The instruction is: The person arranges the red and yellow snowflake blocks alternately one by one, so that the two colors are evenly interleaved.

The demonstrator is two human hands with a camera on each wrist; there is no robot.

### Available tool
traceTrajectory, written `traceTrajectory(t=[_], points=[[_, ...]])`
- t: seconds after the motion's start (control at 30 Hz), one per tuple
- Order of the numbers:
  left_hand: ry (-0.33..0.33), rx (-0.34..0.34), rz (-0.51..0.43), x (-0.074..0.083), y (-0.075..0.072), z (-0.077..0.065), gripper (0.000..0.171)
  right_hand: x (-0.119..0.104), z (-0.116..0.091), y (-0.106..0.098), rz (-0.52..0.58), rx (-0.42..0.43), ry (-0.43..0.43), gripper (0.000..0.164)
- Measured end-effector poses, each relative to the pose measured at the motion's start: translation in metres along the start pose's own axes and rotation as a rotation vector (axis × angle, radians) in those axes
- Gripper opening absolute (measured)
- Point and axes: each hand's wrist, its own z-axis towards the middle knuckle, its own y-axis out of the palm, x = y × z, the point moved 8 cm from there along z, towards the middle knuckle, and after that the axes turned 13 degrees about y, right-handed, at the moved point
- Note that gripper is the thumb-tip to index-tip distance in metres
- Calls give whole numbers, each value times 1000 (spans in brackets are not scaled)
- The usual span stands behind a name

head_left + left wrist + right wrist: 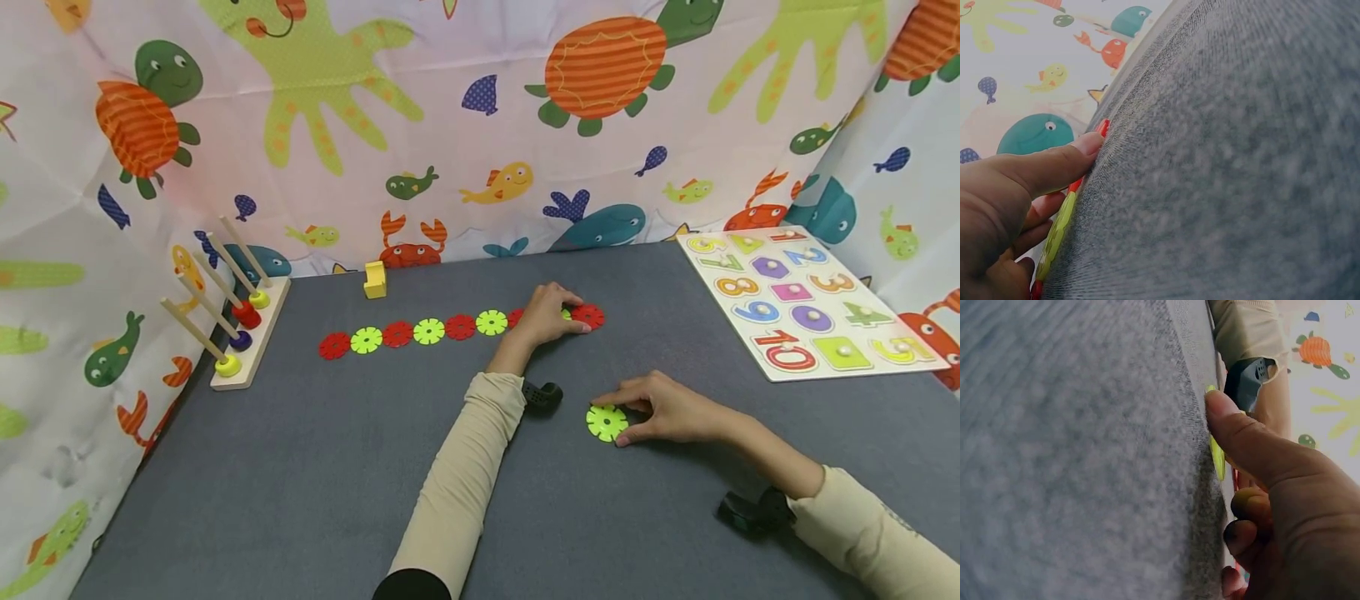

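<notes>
A row of red and yellow-green notched plastic discs (429, 331) runs across the grey table in alternating colours. Over its right end is my left hand (546, 315), thumb and forefinger at the edges of the last red disc (590, 316); the palm and fingers hide part of the row. The left wrist view has the thumb on that red disc (1104, 127), beside a yellow-green disc (1057, 234). Nearer the front, my right hand (671, 408) pinches a loose yellow-green disc (606, 423) between thumb and fingers, flat at the table surface.
At the left stands a wooden peg board (255, 346) with coloured rings on its pegs. A small yellow block (375, 280) sits by the back curtain (450, 208). A number and shape puzzle board (813, 304) lies at the right rear.
</notes>
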Motion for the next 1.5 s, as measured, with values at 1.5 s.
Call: traceTrajectory(t=[1.5], points=[[-2,6,14,1,0,-7,46,113,57,-87,-63,192,528,55]])
